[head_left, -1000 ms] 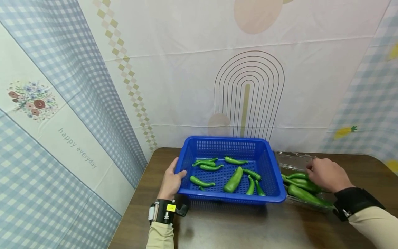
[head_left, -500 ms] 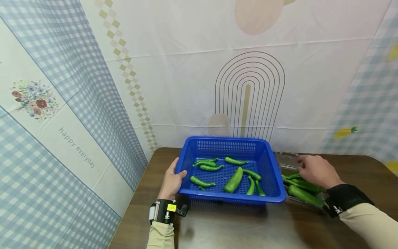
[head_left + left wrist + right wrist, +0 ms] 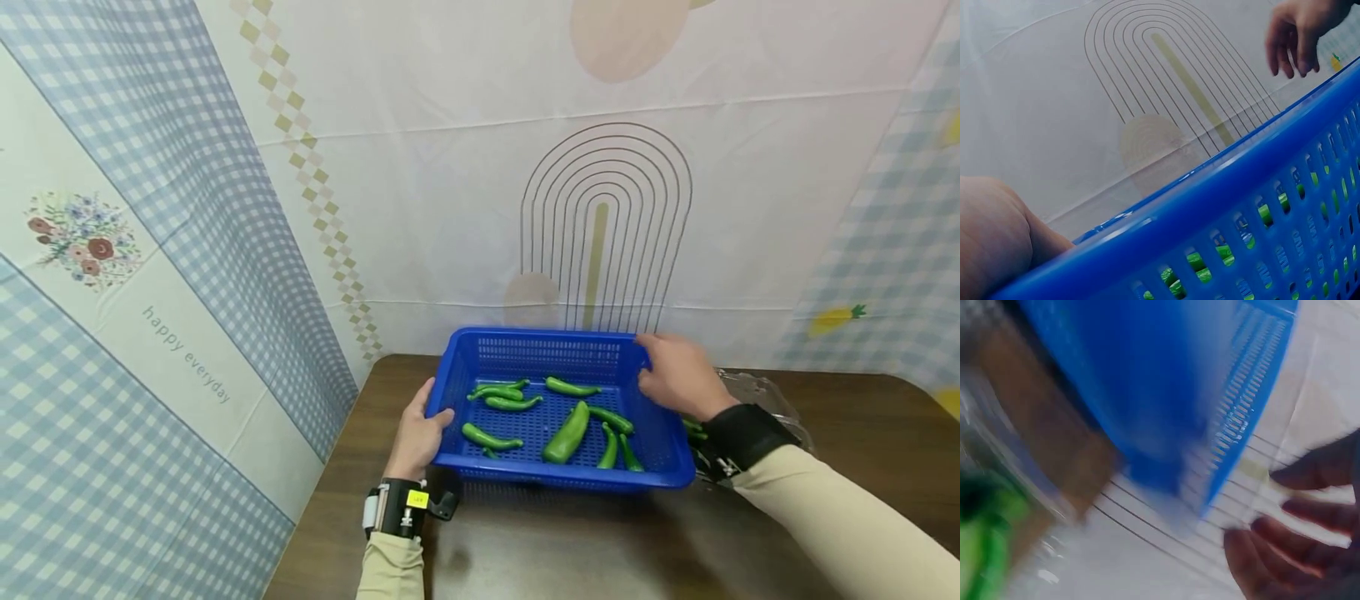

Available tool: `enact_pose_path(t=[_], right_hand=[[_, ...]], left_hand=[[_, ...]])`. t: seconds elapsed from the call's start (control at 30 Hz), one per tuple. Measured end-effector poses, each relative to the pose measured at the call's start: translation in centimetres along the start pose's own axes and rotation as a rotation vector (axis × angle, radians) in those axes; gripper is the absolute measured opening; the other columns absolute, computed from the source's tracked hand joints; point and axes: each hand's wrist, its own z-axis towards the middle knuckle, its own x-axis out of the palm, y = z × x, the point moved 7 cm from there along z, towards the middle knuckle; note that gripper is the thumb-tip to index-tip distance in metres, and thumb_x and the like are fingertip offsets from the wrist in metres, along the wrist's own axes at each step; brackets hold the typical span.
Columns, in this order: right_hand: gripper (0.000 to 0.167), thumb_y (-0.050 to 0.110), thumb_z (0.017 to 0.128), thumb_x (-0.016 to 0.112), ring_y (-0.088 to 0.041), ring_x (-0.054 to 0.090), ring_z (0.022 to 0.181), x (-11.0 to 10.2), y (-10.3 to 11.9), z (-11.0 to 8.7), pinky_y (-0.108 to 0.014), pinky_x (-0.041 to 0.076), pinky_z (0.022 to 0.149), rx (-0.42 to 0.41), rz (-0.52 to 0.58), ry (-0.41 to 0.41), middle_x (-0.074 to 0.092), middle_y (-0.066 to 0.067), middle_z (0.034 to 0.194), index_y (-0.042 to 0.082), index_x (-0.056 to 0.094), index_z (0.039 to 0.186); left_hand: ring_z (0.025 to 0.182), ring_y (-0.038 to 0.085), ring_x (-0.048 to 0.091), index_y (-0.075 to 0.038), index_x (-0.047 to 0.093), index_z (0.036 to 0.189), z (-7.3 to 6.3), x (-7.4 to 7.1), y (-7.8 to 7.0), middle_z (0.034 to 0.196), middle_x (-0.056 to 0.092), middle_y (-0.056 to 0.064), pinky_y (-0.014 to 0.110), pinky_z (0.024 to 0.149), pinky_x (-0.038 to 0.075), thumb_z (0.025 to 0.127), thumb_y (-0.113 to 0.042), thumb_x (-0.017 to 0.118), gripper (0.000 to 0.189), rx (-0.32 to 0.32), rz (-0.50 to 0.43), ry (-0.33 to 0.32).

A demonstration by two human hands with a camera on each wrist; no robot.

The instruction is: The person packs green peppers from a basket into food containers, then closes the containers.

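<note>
A blue plastic basket [image 3: 555, 477] with slotted walls stands on the table, several green peppers [image 3: 567, 433] spread over its floor. At the basket's left rim, my left hand [image 3: 417, 433] grips with the thumb over the edge and fingers outside. My right hand [image 3: 681, 375] is by the far right corner of the basket. Its fingers [image 3: 1291, 540] are spread and loosely bent in the right wrist view, with nothing between them. In the left wrist view the same hand [image 3: 1307, 31] hangs above the rim, fingers pointing down.
To the basket's right, a clear plastic tray [image 3: 761, 396] with more green peppers [image 3: 693, 428] lies partly hidden behind the right forearm. The brown wooden table [image 3: 540, 550] reaches back to a patterned cloth [image 3: 420, 208] hanging behind it.
My right hand has moved left from the peppers in the clear tray to the basket's right rim. The left hand keeps its grip, and the basket has hardly moved.
</note>
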Motion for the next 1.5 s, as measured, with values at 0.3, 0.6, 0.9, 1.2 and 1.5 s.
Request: enact_pose_path(t=[0.3, 0.6, 0.9, 1.2, 1.5], right_hand=[[0.042, 0.003, 0.085, 0.062, -0.033, 0.068, 0.096, 3.4, 3.0, 2.9, -0.050, 0.058, 0.085, 0.016, -0.031, 0.375, 0.071, -0.027, 0.121, -0.007, 0.068, 0.125], [0.010, -0.003, 0.090, 0.060, -0.022, 0.054, 0.072, 9.4, 2.2, 2.9, -0.031, 0.043, 0.063, 0.112, -0.049, 0.571, 0.059, -0.009, 0.085, 0.003, 0.065, 0.095], [0.008, -0.002, 0.088, 0.062, -0.024, 0.053, 0.072, 11.6, 0.1, 3.9, -0.035, 0.044, 0.066, 0.053, -0.060, 0.489, 0.058, -0.010, 0.081, 0.003, 0.063, 0.095], [0.007, 0.000, 0.087, 0.063, -0.023, 0.055, 0.072, 12.1, 0.0, 4.5, -0.034, 0.045, 0.065, 0.099, -0.018, 0.502, 0.061, -0.008, 0.081, 0.006, 0.067, 0.089], [0.022, -0.001, 0.089, 0.061, -0.018, 0.047, 0.063, 12.8, -0.2, 4.6, -0.031, 0.038, 0.060, 0.121, 0.011, 0.528, 0.044, 0.000, 0.067, 0.013, 0.056, 0.072]], left_hand=[[0.154, 0.046, 0.034, -0.011, 0.027, 0.166, 0.0, -0.3, 0.2, 0.168, 0.034, 0.022, 0.067, 0.124, 0.025, 0.105, -0.006, 0.052, 0.066, -0.017, -0.012, -0.003], [0.154, 0.045, 0.033, -0.011, 0.027, 0.166, 0.1, 0.1, 0.4, 0.168, 0.034, 0.022, 0.066, 0.125, 0.024, 0.104, -0.005, 0.053, 0.067, -0.016, -0.025, 0.001], [0.154, 0.046, 0.034, -0.010, 0.027, 0.166, 0.7, 0.6, 0.6, 0.168, 0.034, 0.022, 0.067, 0.124, 0.025, 0.104, -0.005, 0.053, 0.067, -0.008, -0.036, 0.002], [0.153, 0.046, 0.035, -0.010, 0.027, 0.165, 0.9, 0.4, 0.6, 0.167, 0.035, 0.024, 0.065, 0.124, 0.027, 0.103, -0.004, 0.053, 0.068, 0.002, -0.051, -0.016], [0.150, 0.046, 0.041, -0.010, 0.028, 0.165, 0.7, 0.2, 0.6, 0.165, 0.037, 0.026, 0.063, 0.120, 0.036, 0.102, -0.004, 0.054, 0.068, 0.008, -0.044, -0.029]])
